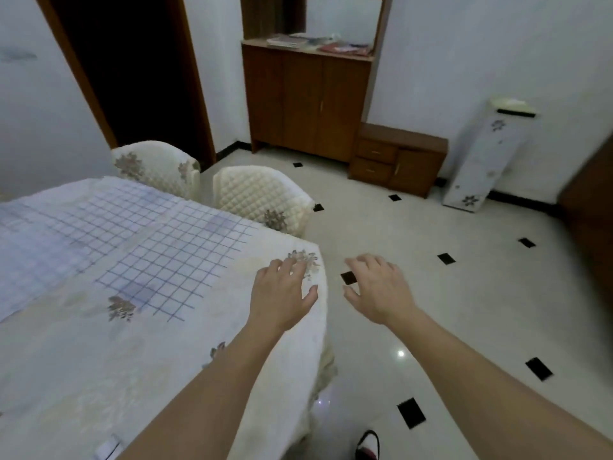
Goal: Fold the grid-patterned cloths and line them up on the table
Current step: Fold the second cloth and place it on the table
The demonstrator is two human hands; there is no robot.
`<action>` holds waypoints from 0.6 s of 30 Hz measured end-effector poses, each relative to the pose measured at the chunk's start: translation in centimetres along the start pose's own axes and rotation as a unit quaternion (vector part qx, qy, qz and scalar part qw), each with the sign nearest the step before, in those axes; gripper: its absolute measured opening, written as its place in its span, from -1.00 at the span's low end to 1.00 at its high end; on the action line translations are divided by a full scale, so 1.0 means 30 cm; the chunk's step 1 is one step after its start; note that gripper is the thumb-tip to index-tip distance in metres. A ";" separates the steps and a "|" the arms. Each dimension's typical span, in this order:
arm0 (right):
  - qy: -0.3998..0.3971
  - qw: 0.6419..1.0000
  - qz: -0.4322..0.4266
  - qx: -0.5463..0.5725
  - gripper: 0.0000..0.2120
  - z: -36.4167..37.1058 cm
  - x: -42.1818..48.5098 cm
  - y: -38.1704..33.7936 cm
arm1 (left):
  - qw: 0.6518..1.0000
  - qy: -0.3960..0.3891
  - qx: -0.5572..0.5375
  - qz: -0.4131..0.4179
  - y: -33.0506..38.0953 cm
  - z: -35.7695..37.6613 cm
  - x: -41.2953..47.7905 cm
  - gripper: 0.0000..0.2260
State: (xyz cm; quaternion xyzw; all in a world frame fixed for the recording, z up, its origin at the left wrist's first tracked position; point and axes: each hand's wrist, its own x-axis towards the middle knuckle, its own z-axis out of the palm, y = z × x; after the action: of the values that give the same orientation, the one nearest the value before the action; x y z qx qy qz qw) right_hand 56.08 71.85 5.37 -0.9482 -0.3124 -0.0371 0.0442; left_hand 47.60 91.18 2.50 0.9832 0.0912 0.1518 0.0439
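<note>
Both my arms reach forward, palms down and fingers spread, neither holding anything: my left hand (282, 293) hovers over the near right corner of the surface (99, 376), above its cream flowered cover, and my right hand (378, 288) hangs beyond the edge, over the tiled floor (464, 310). The grid-patterned cloths (149, 247) lie spread flat and unfolded across the surface to the left of my left hand, apart from it, overlapping one another. 2 quilted chairs (262, 197) stand along the far side.
</note>
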 end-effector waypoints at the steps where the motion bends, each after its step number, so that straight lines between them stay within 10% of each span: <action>1: 0.001 1.000 0.015 0.000 -0.48 0.000 -0.003 0.045 | 1.000 0.001 -0.009 0.013 0.041 0.017 0.033 -0.47; 18: -0.018 0.997 0.061 0.050 -0.46 0.129 0.476 0.855 | 0.998 -0.024 0.009 0.065 0.562 0.405 0.792 -0.52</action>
State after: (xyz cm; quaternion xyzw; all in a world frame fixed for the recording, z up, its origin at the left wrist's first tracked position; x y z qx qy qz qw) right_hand 82.97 60.12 1.36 -0.9627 -0.2557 -0.0011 0.0879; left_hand 76.38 78.53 -0.22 0.9908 0.0276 0.1298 0.0277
